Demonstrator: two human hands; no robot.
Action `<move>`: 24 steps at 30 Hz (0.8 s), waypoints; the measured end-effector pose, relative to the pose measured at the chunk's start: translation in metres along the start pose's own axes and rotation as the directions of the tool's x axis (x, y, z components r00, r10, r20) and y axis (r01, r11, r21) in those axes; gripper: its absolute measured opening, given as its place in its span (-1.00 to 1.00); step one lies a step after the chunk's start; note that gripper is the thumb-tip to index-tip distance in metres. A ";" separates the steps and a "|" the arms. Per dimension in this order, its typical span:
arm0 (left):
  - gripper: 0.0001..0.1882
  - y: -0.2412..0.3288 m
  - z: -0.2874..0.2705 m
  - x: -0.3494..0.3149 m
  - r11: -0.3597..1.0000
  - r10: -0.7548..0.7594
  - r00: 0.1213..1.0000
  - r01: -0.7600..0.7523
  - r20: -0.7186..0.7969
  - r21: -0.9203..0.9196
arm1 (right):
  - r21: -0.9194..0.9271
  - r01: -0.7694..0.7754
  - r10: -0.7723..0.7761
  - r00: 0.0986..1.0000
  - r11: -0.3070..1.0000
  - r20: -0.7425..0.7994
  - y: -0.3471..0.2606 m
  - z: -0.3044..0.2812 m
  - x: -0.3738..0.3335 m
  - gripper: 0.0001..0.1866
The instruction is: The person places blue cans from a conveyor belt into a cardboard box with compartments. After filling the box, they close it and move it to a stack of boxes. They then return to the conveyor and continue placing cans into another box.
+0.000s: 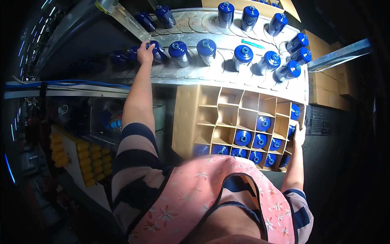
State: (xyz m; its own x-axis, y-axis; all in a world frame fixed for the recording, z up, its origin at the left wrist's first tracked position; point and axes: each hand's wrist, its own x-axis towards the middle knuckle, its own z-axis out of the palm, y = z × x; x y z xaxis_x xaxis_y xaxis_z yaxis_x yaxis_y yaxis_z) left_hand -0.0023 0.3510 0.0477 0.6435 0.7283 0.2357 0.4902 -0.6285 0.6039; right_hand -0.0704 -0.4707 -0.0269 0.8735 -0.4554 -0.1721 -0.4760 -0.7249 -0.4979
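My left hand (146, 53) reaches to the conveyor, its fingers curled around the top of a blue bottle (158, 53) with a narrow neck. At the right side of a divided cardboard box (187, 122), my right hand (299, 135) has its fingers bent over the edge beside another blue bottle (291, 129). Whether it grips that bottle or the cardboard is partly hidden. More blue bottles (243, 138) stand in the compartments at the near and right side. Several compartments at the far left hold nothing.
Two curved-plate conveyor lanes (227, 77) carry several upright blue bottles (243, 53). A teal strip-like thing (252, 43) lies between them. A metal bar (341, 55) juts in at the right, near stacked cartons (325, 87). Yellow cylinders (87, 162) sit at lower left.
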 end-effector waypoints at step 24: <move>-0.56 0.156 0.057 -0.094 0.880 0.470 0.743 -0.349 0.477 -0.323 | 0.204 0.060 -0.113 0.959 0.977 0.260 0.041 0.006 0.043 -0.39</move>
State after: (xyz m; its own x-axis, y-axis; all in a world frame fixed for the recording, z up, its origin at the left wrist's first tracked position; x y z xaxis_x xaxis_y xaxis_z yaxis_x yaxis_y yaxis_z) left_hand 0.0470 0.1690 0.0762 0.9886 0.1158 0.0960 0.0167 -0.7189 0.6949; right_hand -0.0518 -0.5163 -0.0601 0.9179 -0.2208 -0.3297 -0.3923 -0.6302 -0.6701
